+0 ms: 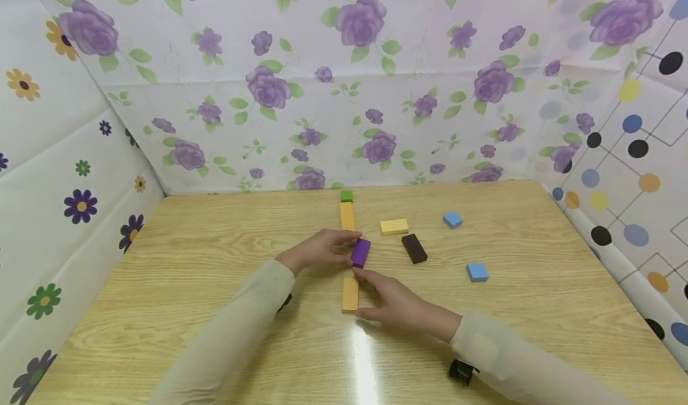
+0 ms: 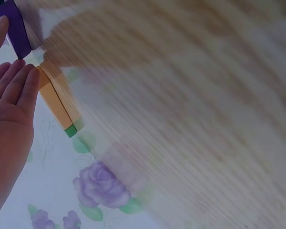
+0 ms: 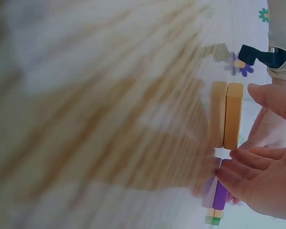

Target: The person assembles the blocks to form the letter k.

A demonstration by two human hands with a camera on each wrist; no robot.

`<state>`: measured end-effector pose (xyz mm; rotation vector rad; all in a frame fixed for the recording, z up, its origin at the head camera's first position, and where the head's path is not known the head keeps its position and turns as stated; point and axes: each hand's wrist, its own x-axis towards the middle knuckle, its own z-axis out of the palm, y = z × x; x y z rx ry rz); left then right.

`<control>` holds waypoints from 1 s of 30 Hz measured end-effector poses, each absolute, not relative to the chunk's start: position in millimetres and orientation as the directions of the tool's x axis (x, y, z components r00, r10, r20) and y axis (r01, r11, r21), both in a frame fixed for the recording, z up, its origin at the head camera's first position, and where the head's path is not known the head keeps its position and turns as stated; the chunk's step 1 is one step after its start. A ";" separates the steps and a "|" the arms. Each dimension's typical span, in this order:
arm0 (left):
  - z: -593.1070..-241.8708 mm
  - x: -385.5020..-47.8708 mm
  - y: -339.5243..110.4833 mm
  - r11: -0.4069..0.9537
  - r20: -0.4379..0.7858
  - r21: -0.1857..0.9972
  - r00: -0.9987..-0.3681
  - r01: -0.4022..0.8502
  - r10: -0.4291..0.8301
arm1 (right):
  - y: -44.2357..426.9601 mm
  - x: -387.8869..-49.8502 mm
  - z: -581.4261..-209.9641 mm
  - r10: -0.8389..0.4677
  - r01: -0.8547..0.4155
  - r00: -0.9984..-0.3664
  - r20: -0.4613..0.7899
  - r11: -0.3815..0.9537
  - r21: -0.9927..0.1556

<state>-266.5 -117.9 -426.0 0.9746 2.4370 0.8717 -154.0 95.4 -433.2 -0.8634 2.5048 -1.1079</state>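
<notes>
A purple block (image 1: 361, 253) lies slightly askew on the wooden table. The left hand (image 1: 322, 248) holds it, thumb at its near left edge and fingers at its far end; in the left wrist view the thumb overlaps the purple block (image 2: 15, 31). Closer to the person, an orange block (image 1: 350, 295) lies lengthwise. At its right side the right hand (image 1: 395, 302) spans its length, fingers near the far end and thumb near the close corner. A small gap shows between thumb and orange block (image 3: 233, 117) in the right wrist view. Beyond the purple block lies another orange block (image 1: 347, 215).
A green block (image 1: 346, 196) ends the row at the back, by the flowered cloth (image 1: 322, 124). To the right lie a yellow block (image 1: 394, 227), a dark brown block (image 1: 414, 248), and two blue blocks, one farther back (image 1: 452, 219) and one nearer (image 1: 477, 272).
</notes>
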 end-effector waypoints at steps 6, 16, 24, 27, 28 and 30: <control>-426.6 -265.4 -117.7 0.580 -0.106 0.653 -0.699 0.487 0.707 | 95.3 -154.8 -436.3 -0.614 -0.424 -0.789 -0.003 0.547 -0.722; -425.6 -263.3 -118.9 0.622 -0.099 0.588 -0.718 0.516 0.689 | 93.4 -155.2 -435.9 -0.603 -0.438 -0.797 0.012 0.565 -0.700; -425.9 -261.7 -120.9 0.632 -0.114 0.607 -0.735 0.481 0.668 | 91.0 -154.6 -435.9 -0.596 -0.459 -0.803 0.034 0.579 -0.674; -425.8 -261.0 -121.5 0.633 -0.115 0.611 -0.738 0.476 0.665 | 90.4 -153.7 -435.6 -0.594 -0.463 -0.803 0.036 0.586 -0.665; -425.8 -260.8 -121.8 0.634 -0.115 0.610 -0.738 0.476 0.665 | 90.2 -153.5 -435.6 -0.595 -0.466 -0.803 0.037 0.587 -0.662; -425.3 -259.9 -122.1 0.633 -0.116 0.613 -0.739 0.472 0.663 | 89.9 -152.9 -435.7 -0.598 -0.475 -0.801 0.043 0.589 -0.654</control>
